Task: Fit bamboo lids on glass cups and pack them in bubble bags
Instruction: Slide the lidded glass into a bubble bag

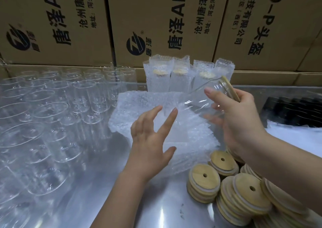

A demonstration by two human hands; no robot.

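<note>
My right hand (238, 116) grips a clear glass cup (202, 98) tilted on its side, with a bamboo lid (230, 88) fitted on its mouth at the upper right. The cup's base points down-left over a stack of flat bubble bags (139, 105) on the metal table. My left hand (151, 140) hovers with fingers spread above the top bag, just left of the cup. Several packed cups in bubble bags (188, 76) stand upright behind the stack. Stacks of loose bamboo lids (244, 193) with centre holes lie at the lower right.
Several empty glass cups (52, 114) crowd the left half of the steel table (104, 184). Printed cardboard boxes (156, 22) form a wall at the back. A dark tray of black items (296, 111) sits at the right edge.
</note>
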